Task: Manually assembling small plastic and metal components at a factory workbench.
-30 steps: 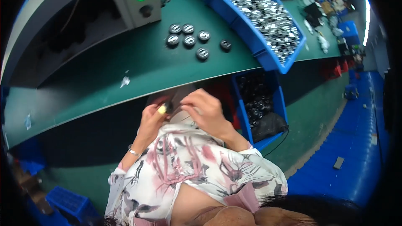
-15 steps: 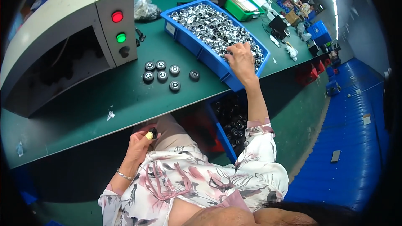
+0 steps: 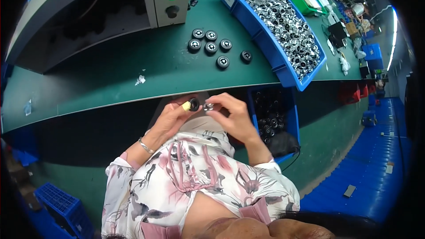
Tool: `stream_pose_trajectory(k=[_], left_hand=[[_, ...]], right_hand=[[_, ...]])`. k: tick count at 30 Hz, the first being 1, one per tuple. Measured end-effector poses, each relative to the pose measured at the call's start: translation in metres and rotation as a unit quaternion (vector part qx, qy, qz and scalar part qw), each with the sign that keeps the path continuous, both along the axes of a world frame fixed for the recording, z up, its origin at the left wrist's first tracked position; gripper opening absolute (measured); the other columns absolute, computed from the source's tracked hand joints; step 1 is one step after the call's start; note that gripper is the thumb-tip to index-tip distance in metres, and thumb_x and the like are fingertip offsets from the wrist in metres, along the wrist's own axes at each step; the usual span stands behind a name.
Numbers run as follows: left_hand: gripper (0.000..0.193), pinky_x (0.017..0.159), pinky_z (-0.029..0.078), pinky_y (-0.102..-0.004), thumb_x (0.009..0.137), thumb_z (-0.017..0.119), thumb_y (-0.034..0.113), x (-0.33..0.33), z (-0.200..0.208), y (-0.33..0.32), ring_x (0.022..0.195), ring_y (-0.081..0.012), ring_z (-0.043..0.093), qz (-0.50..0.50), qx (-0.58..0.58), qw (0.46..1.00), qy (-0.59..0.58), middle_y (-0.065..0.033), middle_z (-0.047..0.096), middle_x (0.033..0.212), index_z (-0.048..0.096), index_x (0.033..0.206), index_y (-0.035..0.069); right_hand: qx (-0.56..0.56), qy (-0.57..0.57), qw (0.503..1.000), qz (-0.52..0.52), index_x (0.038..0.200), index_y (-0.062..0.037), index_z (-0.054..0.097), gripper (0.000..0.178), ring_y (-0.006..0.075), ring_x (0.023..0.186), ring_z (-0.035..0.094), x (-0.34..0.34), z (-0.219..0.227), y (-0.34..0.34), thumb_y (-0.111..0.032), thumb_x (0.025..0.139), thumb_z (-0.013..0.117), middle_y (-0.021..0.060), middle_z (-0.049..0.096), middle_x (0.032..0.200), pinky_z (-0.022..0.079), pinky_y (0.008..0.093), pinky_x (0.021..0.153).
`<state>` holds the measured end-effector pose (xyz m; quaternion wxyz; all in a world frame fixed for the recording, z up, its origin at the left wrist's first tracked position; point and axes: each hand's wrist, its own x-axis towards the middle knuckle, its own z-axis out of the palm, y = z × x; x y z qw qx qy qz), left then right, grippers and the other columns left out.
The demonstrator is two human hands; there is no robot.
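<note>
Over my lap, my left hand (image 3: 171, 117) is closed on a small black wheel (image 3: 194, 104), with yellow covering on the thumb beside it. Just to its right, my right hand (image 3: 233, 114) pinches a small shiny silver part (image 3: 208, 106) between thumb and fingertips. The wheel and the silver part are close together with a narrow gap. On the green table (image 3: 168, 73) ahead lie several black wheels with silver centres (image 3: 210, 48). To their right stands a long blue bin (image 3: 277, 68) filled with shiny silver parts (image 3: 283, 24).
A beige machine (image 3: 164, 0) with a lit green button and a dark opening stands at the left on the table. Under the table edge, a blue crate (image 3: 290, 106) holds black wheels. White scraps (image 3: 140, 79) lie near the table's front. A blue plastic crate (image 3: 62, 208) stands lower left.
My right hand has left the bin of silver parts and come down beside my left hand, now with a silver part. The view has shifted, so the table things appear farther right and higher.
</note>
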<state>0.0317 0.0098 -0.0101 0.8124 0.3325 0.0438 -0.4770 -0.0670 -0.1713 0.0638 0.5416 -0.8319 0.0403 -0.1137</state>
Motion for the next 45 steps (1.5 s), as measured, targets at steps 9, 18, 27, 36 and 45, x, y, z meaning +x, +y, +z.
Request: stream_pose_trajectory(k=[9, 18, 27, 36, 45], left_hand=[[0.041, 0.096, 0.050, -0.0295, 0.093, 0.065, 0.007, -0.019, -0.031, 0.006, 0.107, -0.0140, 0.060, -0.004, 0.068, 0.980, -0.187, -0.0101, 0.061, 0.117, 0.052, 0.129, -0.008], [0.033, 0.091, 0.051, -0.0255, 0.093, 0.065, 0.008, -0.021, -0.031, 0.009, 0.102, -0.0129, 0.061, -0.006, 0.088, 0.988, -0.128, -0.0117, 0.061, 0.113, 0.055, 0.118, -0.012], [0.033, 0.098, 0.048, -0.0294, 0.091, 0.068, 0.006, -0.019, -0.028, 0.010, 0.107, -0.0159, 0.061, -0.023, 0.053, 0.998, -0.035, -0.0126, 0.061, 0.112, 0.054, 0.116, -0.010], [0.033, 0.097, 0.049, -0.0286, 0.091, 0.069, 0.007, -0.020, -0.029, 0.012, 0.105, -0.0134, 0.061, -0.007, 0.019, 0.998, -0.059, -0.0086, 0.062, 0.114, 0.055, 0.120, -0.002], [0.022, 0.089, 0.051, -0.0244, 0.091, 0.069, 0.006, -0.022, -0.027, 0.012, 0.097, -0.0086, 0.061, 0.017, 0.050, 0.977, -0.208, -0.0041, 0.065, 0.105, 0.061, 0.111, -0.001]], right_hand=[[-0.052, 0.042, 0.996, -0.056, 0.096, 0.0031, 0.064, 0.026, 0.0188, 0.071, 0.067, -0.001, -0.049, 0.031, -0.001, 0.076, 0.078, 0.0104, 0.065, 0.086, 0.054, 0.0289, 0.062], [-0.113, -0.085, 0.988, -0.070, 0.095, 0.0022, 0.069, 0.028, 0.0254, 0.073, 0.066, 0.002, -0.065, 0.035, 0.000, 0.070, 0.081, 0.0131, 0.065, 0.086, 0.053, 0.0320, 0.059], [-0.195, -0.084, 0.976, -0.054, 0.102, 0.0008, 0.067, 0.031, 0.0272, 0.078, 0.065, -0.001, -0.068, 0.046, 0.006, 0.072, 0.074, 0.0137, 0.063, 0.094, 0.054, 0.0344, 0.066], [0.049, -0.013, 0.994, -0.095, 0.103, 0.0026, 0.065, 0.029, 0.0174, 0.087, 0.065, -0.006, -0.073, 0.042, 0.007, 0.076, 0.075, 0.0089, 0.060, 0.100, 0.054, 0.0273, 0.078], [0.298, 0.038, 0.952, -0.053, 0.107, 0.0041, 0.062, 0.026, 0.0134, 0.098, 0.058, -0.003, -0.077, 0.039, 0.005, 0.083, 0.071, 0.0053, 0.055, 0.107, 0.050, 0.0269, 0.086]])
